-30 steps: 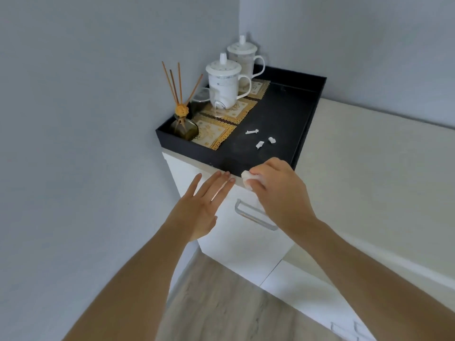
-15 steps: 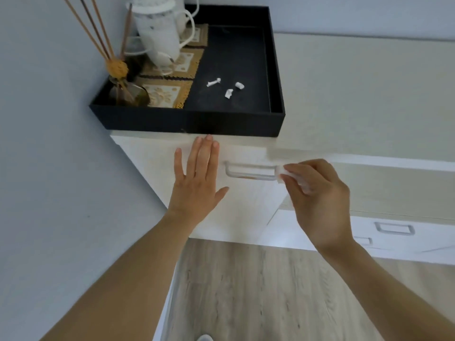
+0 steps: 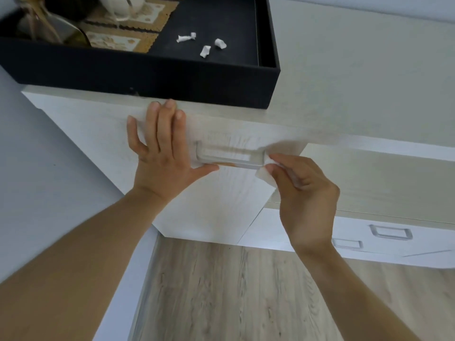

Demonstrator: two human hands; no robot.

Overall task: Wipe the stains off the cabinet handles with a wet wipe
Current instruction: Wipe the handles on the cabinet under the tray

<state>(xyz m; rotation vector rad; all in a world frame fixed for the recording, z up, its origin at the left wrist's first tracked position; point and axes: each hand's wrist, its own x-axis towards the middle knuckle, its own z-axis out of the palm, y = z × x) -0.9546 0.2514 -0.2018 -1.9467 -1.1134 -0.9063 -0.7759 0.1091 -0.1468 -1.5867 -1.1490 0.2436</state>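
Counting perhaps three handles [image 3: 229, 157], one wipe [image 3: 264, 174]

The left hand [image 3: 162, 153] lay flat on the cabinet door [image 3: 216, 205], its thumb just under the left end of the handle [image 3: 229, 157], closing that side. The right hand [image 3: 305, 193] blocked the handle's right end. The black tray [image 3: 147, 77] overhung the door's top edge. Below the handle the door face stood free, as did the wooden floor [image 3: 246, 291].
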